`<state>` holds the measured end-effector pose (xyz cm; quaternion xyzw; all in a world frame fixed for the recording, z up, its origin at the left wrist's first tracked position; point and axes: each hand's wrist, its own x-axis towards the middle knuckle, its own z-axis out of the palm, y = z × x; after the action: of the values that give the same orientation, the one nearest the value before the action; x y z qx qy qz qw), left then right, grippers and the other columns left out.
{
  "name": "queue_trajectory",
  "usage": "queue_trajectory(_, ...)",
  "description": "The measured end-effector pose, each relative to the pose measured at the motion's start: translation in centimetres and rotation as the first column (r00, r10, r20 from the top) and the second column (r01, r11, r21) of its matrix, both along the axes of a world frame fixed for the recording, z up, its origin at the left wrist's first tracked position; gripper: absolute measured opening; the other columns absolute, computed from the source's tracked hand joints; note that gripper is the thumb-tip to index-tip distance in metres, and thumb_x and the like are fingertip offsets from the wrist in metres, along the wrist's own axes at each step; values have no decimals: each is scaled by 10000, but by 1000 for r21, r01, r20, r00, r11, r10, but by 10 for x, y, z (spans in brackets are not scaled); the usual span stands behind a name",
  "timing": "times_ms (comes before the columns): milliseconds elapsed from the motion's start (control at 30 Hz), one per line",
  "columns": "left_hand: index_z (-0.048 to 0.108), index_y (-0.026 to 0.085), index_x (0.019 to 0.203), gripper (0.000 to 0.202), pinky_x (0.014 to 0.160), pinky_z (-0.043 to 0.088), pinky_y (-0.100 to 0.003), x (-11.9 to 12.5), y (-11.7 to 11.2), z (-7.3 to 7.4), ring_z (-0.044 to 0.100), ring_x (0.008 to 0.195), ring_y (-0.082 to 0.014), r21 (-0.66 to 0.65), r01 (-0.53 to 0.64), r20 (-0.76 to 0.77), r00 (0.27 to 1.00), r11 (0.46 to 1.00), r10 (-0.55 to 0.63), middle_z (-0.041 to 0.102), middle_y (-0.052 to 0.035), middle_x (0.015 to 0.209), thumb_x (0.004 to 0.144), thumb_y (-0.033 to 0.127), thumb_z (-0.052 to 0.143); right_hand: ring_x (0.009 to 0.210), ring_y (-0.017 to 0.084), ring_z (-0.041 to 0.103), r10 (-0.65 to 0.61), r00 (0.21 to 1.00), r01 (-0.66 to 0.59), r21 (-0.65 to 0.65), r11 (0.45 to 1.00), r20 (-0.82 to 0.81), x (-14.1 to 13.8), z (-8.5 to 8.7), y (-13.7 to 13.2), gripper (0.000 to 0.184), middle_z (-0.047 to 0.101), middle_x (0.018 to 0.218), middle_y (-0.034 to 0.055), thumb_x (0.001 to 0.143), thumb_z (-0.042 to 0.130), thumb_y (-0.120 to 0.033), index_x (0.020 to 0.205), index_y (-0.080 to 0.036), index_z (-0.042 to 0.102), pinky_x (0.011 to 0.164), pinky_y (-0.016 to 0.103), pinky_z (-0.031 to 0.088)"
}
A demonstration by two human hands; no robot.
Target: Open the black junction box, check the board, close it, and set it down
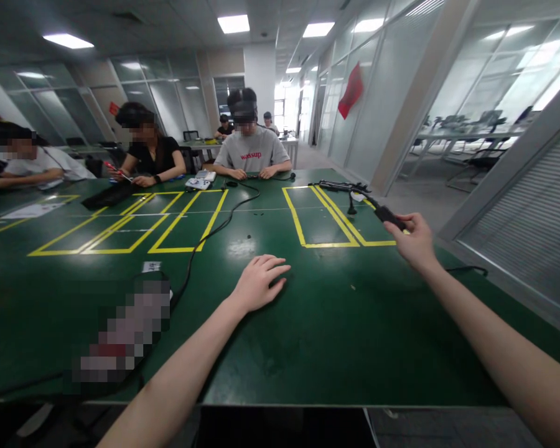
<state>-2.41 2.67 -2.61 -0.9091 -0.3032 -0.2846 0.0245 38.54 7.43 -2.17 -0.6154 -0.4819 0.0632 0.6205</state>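
Note:
My right hand [415,239] is closed around the end of a black oblong block [388,216], which looks like a power adapter. From its far end, a bundled black cord [340,186] stretches left over the yellow tape. A dark plug [351,209] hangs or lies below that cord. My left hand [262,281] is over the middle of the green table [317,336], palm down with its fingers apart, holding nothing. Whether it touches the tabletop I cannot tell.
Yellow tape outlines [295,218] mark the table. A blurred-out oblong item [130,330] lies at the left, beside a long black cable [193,252]. Across the table sits a person in a grey shirt [252,149]; another in black [154,155] holds a red tool.

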Motion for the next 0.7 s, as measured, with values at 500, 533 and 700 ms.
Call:
queue_trajectory(500,716,225,1203,269,972,538,-430,-3,0,3,646,1152,-240,-91,13,13,1000,996,-12,735,-79,1229,973,210,576,895,338,670,-49,872,310,-473,825,487,9,1,-30,425,739,1056,153,769,686,-406,1149,-217,692,690,390,490)
queue_trajectory(533,720,222,1190,260,970,538,-427,-3,0,2,647,1149,-239,-94,15,9,1000,995,-14,737,-77,1223,971,208,581,888,339,672,-48,865,328,-492,807,499,9,0,-30,433,739,1054,158,769,695,-409,1154,-211,699,686,389,488)
queue_trajectory(700,736,211,1135,214,971,538,-417,1,-4,2,651,1131,-234,-120,35,0,999,992,-36,741,-70,1205,962,226,611,885,313,675,-27,900,274,-516,812,436,9,2,-28,417,730,1129,161,790,661,-404,1142,-186,707,743,394,499)
